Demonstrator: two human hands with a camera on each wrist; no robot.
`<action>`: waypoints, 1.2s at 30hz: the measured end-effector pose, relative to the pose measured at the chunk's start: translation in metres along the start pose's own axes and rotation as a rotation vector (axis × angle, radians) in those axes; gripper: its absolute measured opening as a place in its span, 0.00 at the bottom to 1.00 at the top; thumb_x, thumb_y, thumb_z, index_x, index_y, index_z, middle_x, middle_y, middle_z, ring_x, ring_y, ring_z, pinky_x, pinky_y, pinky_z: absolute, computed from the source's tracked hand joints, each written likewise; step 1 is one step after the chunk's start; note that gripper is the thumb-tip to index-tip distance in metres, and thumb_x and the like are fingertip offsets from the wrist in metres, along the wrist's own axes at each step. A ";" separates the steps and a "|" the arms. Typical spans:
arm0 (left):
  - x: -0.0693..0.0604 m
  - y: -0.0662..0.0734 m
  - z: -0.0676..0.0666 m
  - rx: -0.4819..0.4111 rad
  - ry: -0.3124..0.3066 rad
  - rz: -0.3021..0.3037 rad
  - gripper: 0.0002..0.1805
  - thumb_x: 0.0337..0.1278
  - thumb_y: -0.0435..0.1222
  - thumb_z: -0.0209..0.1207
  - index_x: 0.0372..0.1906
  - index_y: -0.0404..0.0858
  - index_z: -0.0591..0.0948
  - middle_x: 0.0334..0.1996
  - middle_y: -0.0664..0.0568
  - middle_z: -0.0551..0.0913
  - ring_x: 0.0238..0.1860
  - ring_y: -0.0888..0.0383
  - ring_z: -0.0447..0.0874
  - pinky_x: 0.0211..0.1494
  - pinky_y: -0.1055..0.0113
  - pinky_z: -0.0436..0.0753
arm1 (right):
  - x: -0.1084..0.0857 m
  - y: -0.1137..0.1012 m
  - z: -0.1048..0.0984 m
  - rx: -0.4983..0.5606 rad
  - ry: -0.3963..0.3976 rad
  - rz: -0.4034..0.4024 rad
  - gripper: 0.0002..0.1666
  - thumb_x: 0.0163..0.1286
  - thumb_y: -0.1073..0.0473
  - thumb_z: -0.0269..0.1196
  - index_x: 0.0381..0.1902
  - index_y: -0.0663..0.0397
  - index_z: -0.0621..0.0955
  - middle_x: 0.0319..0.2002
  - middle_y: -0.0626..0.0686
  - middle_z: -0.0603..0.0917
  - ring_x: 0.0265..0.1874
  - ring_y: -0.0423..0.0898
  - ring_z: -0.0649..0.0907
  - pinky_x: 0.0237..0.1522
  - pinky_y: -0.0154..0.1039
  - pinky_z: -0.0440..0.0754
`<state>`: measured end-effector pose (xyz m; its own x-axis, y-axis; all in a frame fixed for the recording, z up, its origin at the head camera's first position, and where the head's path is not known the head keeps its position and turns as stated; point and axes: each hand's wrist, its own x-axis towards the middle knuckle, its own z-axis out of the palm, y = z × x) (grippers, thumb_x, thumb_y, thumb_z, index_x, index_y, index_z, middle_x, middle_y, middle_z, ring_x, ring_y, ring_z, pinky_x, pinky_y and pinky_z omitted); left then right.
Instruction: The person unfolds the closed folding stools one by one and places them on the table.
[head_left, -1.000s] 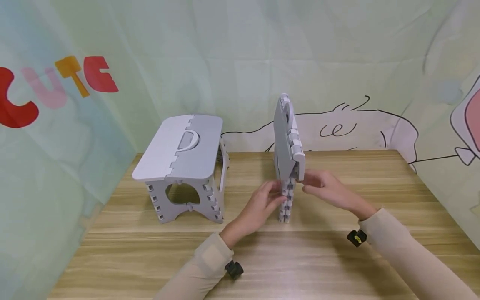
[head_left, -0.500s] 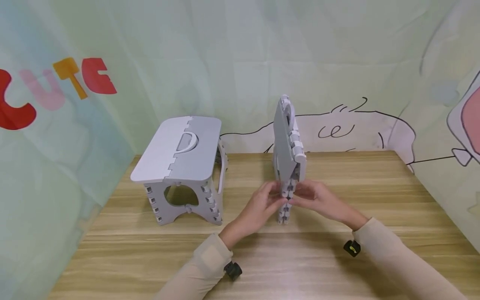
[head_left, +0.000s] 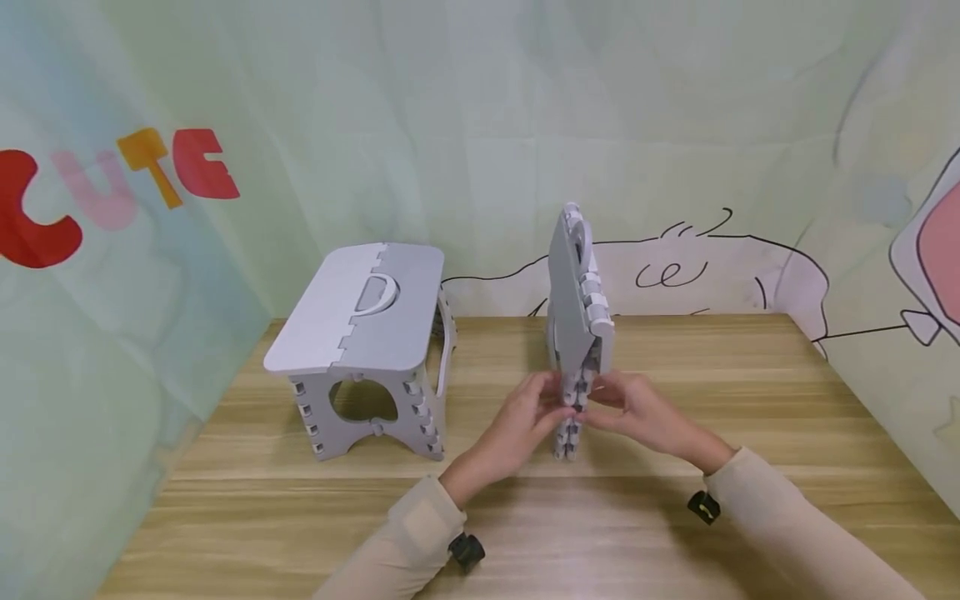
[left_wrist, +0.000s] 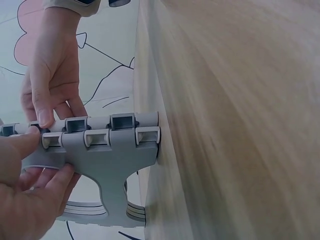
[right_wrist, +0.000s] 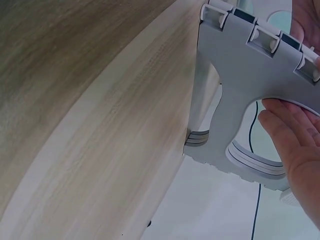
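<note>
A grey folding stool (head_left: 572, 292), nearly flat, stands upright on its legs on the table in the head view. From its left side my left hand (head_left: 521, 421) grips the near leg panel, thumb at the hinged edge. My right hand (head_left: 641, 417) holds the same panel from the right. In the left wrist view, the left fingers (left_wrist: 55, 185) reach into the panel's cutout. The right fingers (right_wrist: 287, 122) lie at the cutout on the other side in the right wrist view. A second grey folding stool (head_left: 360, 308) stands unfolded at the left.
The wood-grain table (head_left: 300, 517) ends at a printed cloth backdrop (head_left: 480, 167) behind and at both sides. Small black cameras sit under both wrists, one at the left sleeve (head_left: 408, 525).
My right hand has moved left and down, and its thumb has come to the stool's near hinged edge. My left hand keeps its hold. The head view has tilted slightly upward.
</note>
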<state>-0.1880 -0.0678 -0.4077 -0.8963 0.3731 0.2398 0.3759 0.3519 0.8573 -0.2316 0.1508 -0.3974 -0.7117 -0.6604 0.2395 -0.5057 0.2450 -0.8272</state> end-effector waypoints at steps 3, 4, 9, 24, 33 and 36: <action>0.000 0.001 0.000 0.011 -0.005 -0.011 0.25 0.70 0.39 0.57 0.66 0.34 0.68 0.59 0.47 0.74 0.60 0.55 0.76 0.61 0.73 0.76 | -0.001 -0.001 0.000 -0.021 0.010 0.000 0.33 0.65 0.60 0.71 0.63 0.70 0.74 0.59 0.64 0.80 0.55 0.59 0.83 0.56 0.48 0.81; 0.000 0.002 0.000 0.015 -0.006 -0.014 0.25 0.70 0.39 0.57 0.66 0.34 0.68 0.59 0.47 0.74 0.60 0.55 0.76 0.61 0.73 0.76 | -0.001 -0.002 0.000 -0.025 0.011 0.001 0.32 0.65 0.60 0.71 0.62 0.70 0.75 0.58 0.64 0.81 0.54 0.59 0.83 0.56 0.49 0.81; -0.001 0.003 -0.001 0.014 -0.012 -0.013 0.25 0.70 0.39 0.57 0.66 0.34 0.68 0.59 0.47 0.73 0.60 0.55 0.76 0.62 0.73 0.75 | -0.001 -0.003 0.000 -0.030 0.009 0.014 0.32 0.65 0.59 0.70 0.62 0.70 0.74 0.58 0.65 0.80 0.55 0.61 0.82 0.56 0.55 0.80; -0.002 0.002 -0.004 0.042 -0.007 0.021 0.24 0.71 0.38 0.57 0.65 0.32 0.67 0.58 0.44 0.73 0.59 0.53 0.76 0.60 0.73 0.77 | -0.004 -0.003 -0.003 -0.035 0.000 -0.003 0.34 0.68 0.59 0.68 0.67 0.67 0.70 0.62 0.64 0.77 0.57 0.60 0.81 0.57 0.57 0.78; -0.003 0.001 -0.006 0.044 -0.011 0.005 0.24 0.71 0.37 0.57 0.65 0.33 0.67 0.59 0.45 0.73 0.59 0.53 0.77 0.60 0.73 0.77 | -0.009 -0.002 -0.007 -0.032 -0.001 0.012 0.38 0.68 0.59 0.68 0.71 0.65 0.67 0.64 0.63 0.76 0.58 0.60 0.80 0.58 0.54 0.78; -0.003 0.001 -0.006 0.043 -0.010 0.010 0.24 0.71 0.36 0.57 0.65 0.32 0.67 0.58 0.44 0.73 0.59 0.53 0.77 0.60 0.73 0.77 | -0.010 -0.001 -0.008 -0.034 0.002 -0.002 0.37 0.68 0.59 0.68 0.71 0.65 0.67 0.64 0.64 0.76 0.58 0.60 0.80 0.58 0.55 0.78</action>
<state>-0.1862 -0.0735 -0.4044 -0.8901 0.3854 0.2434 0.3947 0.3847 0.8344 -0.2277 0.1630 -0.3952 -0.7115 -0.6597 0.2420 -0.5231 0.2674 -0.8092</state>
